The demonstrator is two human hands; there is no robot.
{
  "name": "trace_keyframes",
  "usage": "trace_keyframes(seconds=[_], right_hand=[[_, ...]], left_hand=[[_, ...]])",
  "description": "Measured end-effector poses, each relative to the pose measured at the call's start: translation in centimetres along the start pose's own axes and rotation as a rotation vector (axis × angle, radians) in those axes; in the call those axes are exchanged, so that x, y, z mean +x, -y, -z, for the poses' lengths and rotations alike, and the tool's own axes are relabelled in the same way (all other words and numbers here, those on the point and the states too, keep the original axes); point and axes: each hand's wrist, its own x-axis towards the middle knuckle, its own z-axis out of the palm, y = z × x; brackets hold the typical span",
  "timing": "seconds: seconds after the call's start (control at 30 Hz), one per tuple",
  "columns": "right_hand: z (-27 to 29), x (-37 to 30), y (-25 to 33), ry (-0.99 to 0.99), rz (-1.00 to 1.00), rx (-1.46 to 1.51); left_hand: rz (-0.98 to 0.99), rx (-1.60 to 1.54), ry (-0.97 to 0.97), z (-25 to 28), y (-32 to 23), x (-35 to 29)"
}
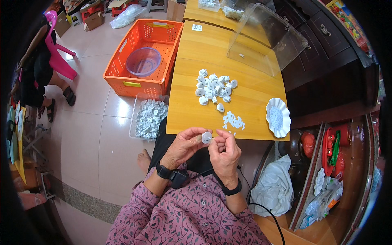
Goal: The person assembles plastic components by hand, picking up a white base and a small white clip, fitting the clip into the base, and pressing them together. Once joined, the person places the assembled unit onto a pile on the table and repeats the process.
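My left hand (179, 149) pinches a round white plastic part (206, 137) between thumb and fingers, just off the table's near edge. Close beside it, my right hand (226, 153) is closed, thumb against curled fingers, its tips almost at the part. Whatever it grips is too small to make out. Beyond both hands, a heap of similar white plastic parts (214, 87) lies on the yellow wooden table (188, 106). Nearer to me is a scatter of tiny white pieces (233, 120). A white scalloped dish (284, 127) at the right corner holds more small pale pieces (276, 117).
Left of the table stand an orange crate (118, 85) with a purple basin (143, 61) and a clear bin of white parts (151, 118). A transparent box (265, 45) sits at the back right, against a dark cabinet (322, 61). Another person (38, 77) is far left, by a pink chair (61, 61).
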Motion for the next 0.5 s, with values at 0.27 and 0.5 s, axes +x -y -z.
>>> trace_keyframes(seconds=[0.27,0.5], right_hand=[[-0.20,0.03,0.11,-0.003,0.027,-0.011],[-0.49,-0.06,-0.42,-0.006,0.081,-0.079]], left_hand=[[-0.005,0.017,-0.010,-0.13,-0.16,-0.16],[-0.035,0.096,-0.020,-0.45,-0.34,-0.28]])
